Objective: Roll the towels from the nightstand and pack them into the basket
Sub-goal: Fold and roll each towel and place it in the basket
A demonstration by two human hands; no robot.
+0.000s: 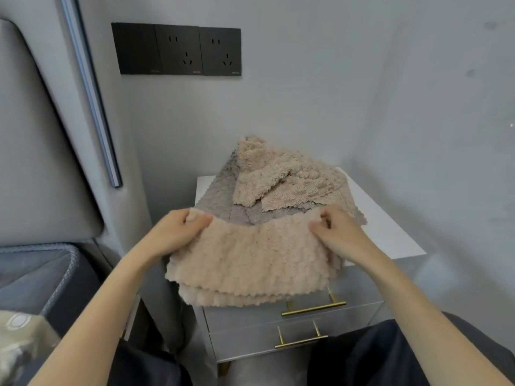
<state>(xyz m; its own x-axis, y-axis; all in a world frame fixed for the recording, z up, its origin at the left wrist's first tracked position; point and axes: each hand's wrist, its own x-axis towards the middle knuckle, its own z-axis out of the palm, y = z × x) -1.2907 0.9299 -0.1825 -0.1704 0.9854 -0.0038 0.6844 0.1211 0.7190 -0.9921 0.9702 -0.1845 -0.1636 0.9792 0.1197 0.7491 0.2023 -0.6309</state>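
A fluffy beige towel [250,260] hangs over the front edge of the white nightstand [390,229]. My left hand [175,232] pinches its upper left corner, and my right hand [337,232] pinches the upper right corner. Behind it on the nightstand lies a heap of more towels: a greyish one [223,196] underneath and crumpled beige ones [278,174] on top. No basket is in view.
The nightstand has two drawers with gold handles [312,309] facing me. A padded grey headboard [33,162] and the bed edge [41,268] are at the left. Black wall sockets [178,50] sit above. My knees [390,355] are close to the drawers.
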